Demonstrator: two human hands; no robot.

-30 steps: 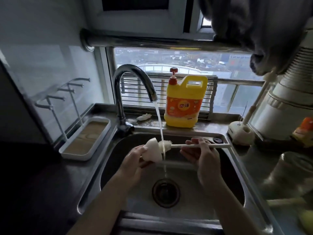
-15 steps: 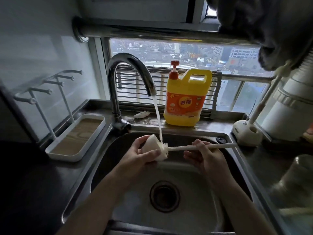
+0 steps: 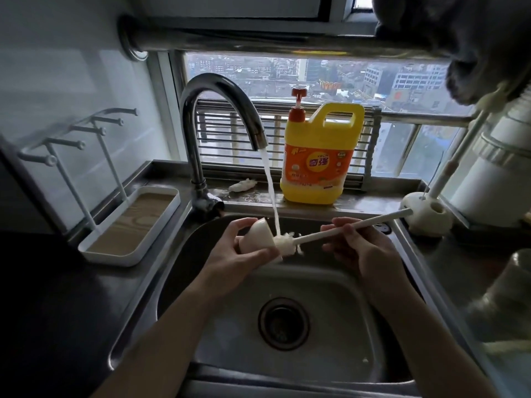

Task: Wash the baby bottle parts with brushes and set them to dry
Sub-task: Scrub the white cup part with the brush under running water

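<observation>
Drain (image 3: 283,323) sits nearest you, low in the sink (image 3: 135,311), with nothing lying on the basin floor around it.

Above it, both hands meet over the basin. Your left hand (image 3: 230,254) grips the white bottle cap (image 3: 255,237), thumb over the top and fingers curled underneath. The cap's open mouth faces right. Your right hand (image 3: 362,254) pinches the brush (image 3: 330,232) partway along its white handle, fingers closed on the stick.

Key relation: the brush's long axis runs from the cap's mouth up and to the right, so the handle end points toward the brush stand (image 3: 425,218). The bristle head (image 3: 287,245) is at the cap's rim, on its lower right edge. Cannot tell how far it reaches inside. The cap lies directly left of the bristles, so any push goes leftward along the handle. The water stream (image 3: 270,191) lands right at that joint.

Judgement: scrubbing is under way, and drying comes later. Left hand is the nearer one to the drying rack (image 3: 109,257), which stands on the counter just left of the sink. Its pegs (image 3: 77,145) are bare.

Obstacle: the tap (image 3: 191,133) rises between the hands and the rack's far end. Pass the cap in front of it.

Farther back on the ledge are a small white scrap (image 3: 242,185) and the yellow detergent jug (image 3: 319,165), well apart from both hands.
</observation>
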